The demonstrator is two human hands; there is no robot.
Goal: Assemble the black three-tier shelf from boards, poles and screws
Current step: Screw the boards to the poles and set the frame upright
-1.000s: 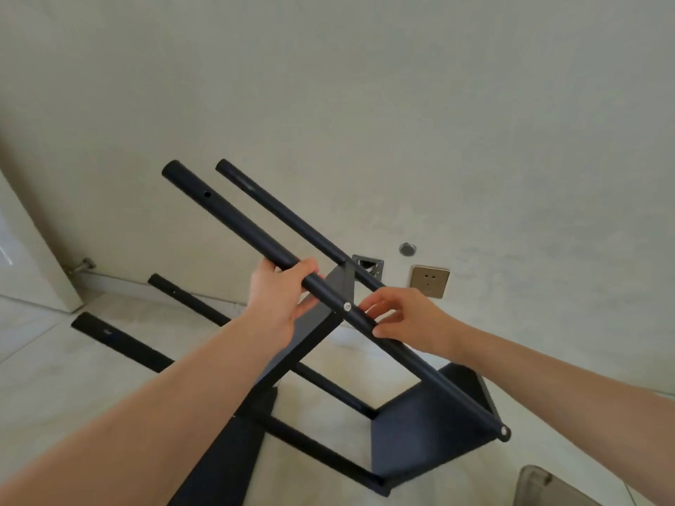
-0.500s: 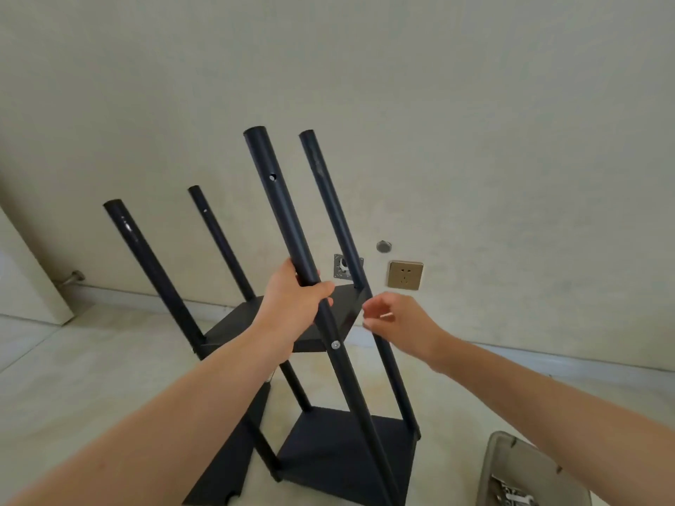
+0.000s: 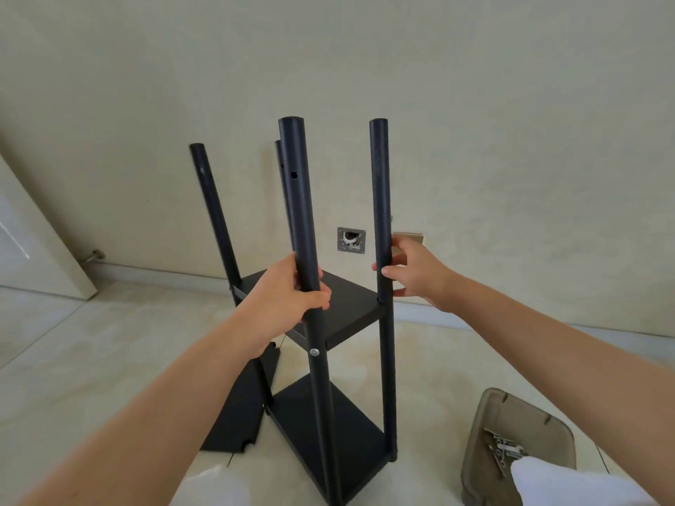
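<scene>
On the floor at 6 o'clock, two tiers done, one to go.
Left hand [image 3: 288, 297] fingers wrap the near pole [image 3: 301, 228]; right hand [image 3: 416, 272] fingers, loosely spread, touch the 1 o'clock pole [image 3: 380, 199]; spare board [image 3: 239, 414] lies at 8 o'clock.

Soft, even daylight, faint shadows, wide-angle bending at edges, slight motion blur.

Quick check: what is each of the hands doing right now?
Left hand: grips the near pole of the shelf.
Right hand: fingers loosely around the right pole; firm grip cannot be told.
</scene>
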